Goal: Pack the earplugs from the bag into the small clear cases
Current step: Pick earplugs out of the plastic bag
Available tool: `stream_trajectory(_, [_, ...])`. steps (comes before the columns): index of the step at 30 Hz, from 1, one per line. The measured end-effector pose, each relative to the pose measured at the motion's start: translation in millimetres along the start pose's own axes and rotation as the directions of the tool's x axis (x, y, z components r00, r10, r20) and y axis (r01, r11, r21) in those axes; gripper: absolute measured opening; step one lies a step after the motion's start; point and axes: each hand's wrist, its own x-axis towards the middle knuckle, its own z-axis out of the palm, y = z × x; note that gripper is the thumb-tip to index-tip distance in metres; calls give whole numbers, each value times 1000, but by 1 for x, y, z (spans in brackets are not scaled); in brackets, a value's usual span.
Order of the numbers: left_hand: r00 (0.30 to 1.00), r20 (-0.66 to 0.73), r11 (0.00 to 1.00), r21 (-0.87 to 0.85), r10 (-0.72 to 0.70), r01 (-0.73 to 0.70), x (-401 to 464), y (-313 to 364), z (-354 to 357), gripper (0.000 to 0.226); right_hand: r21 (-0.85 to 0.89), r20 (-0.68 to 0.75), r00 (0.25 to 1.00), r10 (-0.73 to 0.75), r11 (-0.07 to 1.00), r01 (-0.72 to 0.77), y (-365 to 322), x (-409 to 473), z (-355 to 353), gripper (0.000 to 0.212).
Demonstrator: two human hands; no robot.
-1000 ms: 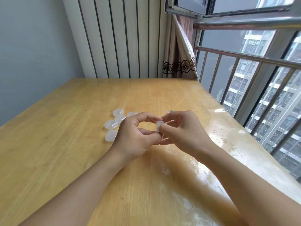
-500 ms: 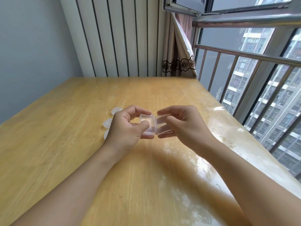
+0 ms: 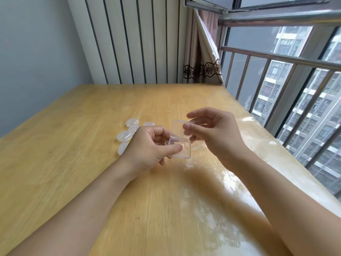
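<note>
Clear open case [image 3: 180, 143], frosted white cases [image 3: 124, 136], honey-yellow wooden table [image 3: 73, 145], brown lace-patterned curtain [image 3: 203, 69]

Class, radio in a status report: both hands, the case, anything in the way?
Left hand holds small clear hinged plastic case, open. Right hand pinches its lid. No earplugs visible. Spare frosted cases lie left, clear of work.

Wooden table [image 3: 73, 145], glossy w/ glare on right side. Curtain [image 3: 203, 58] w/ dark lace trim in corner. Window railing [image 3: 276, 58]; apartment blocks [image 3: 313, 117] beyond.
</note>
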Motion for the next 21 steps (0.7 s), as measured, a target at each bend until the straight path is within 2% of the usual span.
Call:
stream_trajectory(3, [1000, 27, 997, 75, 17, -19, -3, 2, 0, 30, -36, 10, 1000, 14, 999, -14, 4, -1, 2, 20])
stream_trajectory(4, [1000, 12, 995, 95, 26, -27, -3, 2, 1, 28, -72, 32, 999, 21, 997, -19, 5, 0, 2, 20])
stream_trajectory(6, [998, -45, 990, 136, 38, -31, -3, 0, 3, 8, -214, 82, 997, -6, 976, 24, 3, 2, -3, 21])
stream_trajectory(7, [996, -81, 987, 162, 36, -23, -2, -1, 3, 4, -316, 86, 995, -53, 946, 77, 0, 3, -8, 21])
stream_trajectory(9, [986, -161, 973, 229, 34, 3, 1, -6, 2, 16, -521, 27, 982, -188, 836, 174, -11, 6, -23, 19])
stream_trajectory(11, [973, -221, 946, 324, 67, 9, 3, -10, 3, 20, -641, 0, 959, -283, 736, 217, -25, 7, -40, 14])
stream_trajectory(14, [964, -232, 846, 533, 128, 16, 3, -15, 3, 17, -758, 144, 967, -212, 604, 246, -27, 5, -48, 7])
stream_trajectory(16, [962, -244, 785, 617, 126, 54, 3, -15, 1, 6, -817, 220, 964, -150, 512, 266, -19, 3, -42, 7])
stream_trajectory(17, [957, -254, 762, 645, 138, 61, 3, -14, 0, 7, -835, 236, 963, -132, 479, 270, -16, 2, -40, 8])
stream_trajectory(18, [955, -254, 741, 669, 154, 59, 3, -15, -2, 18, -850, 243, 963, -115, 454, 268, -13, 0, -36, 9])
stream_trajectory(19, [950, -249, 739, 673, 188, 30, 4, -16, -3, 27, -866, 245, 964, -102, 423, 265, -11, -1, -33, 10])
stream_trajectory(21, [918, -245, 757, 648, 312, -85, 5, -13, -2, 30, -903, 258, 963, -81, 335, 270, -10, -4, -28, 14])
